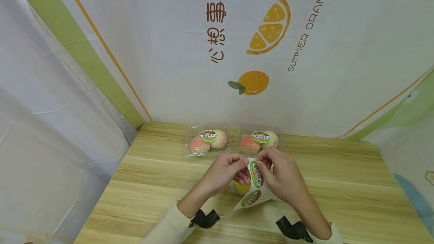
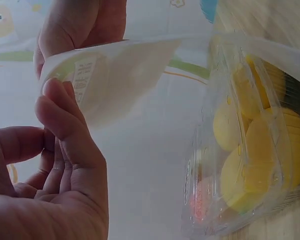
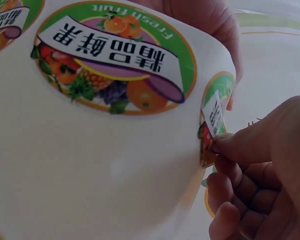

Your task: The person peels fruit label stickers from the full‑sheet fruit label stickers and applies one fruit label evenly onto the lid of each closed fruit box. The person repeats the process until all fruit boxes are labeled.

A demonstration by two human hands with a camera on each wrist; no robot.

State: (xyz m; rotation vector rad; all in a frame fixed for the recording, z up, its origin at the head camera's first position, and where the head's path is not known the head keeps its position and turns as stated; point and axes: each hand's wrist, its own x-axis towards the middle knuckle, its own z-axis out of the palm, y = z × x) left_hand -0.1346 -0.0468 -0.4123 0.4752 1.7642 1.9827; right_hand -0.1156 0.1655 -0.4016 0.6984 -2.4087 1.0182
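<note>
A white backing strip of oval fruit stickers (image 3: 100,170) stands raised between my hands above the table. In the head view my left hand (image 1: 222,174) grips the strip's upper left edge with thumb and fingers. My right hand (image 1: 283,174) pinches the strip's upper end, its thumb lying on the end sticker (image 3: 213,117) in the right wrist view. That sticker bends with the strip's curved edge. Below the hands sits a clear plastic box (image 2: 210,165) with several yellow fruits (image 2: 265,150), partly hidden by the strip in the head view.
Two clear boxes, a left one (image 1: 190,150) and a right one (image 1: 279,133), stand at the back of the wooden table (image 1: 135,191). Each contains pinkish and pale round fruits and bears an oval label. A printed white cloth (image 1: 169,67) hangs behind the table.
</note>
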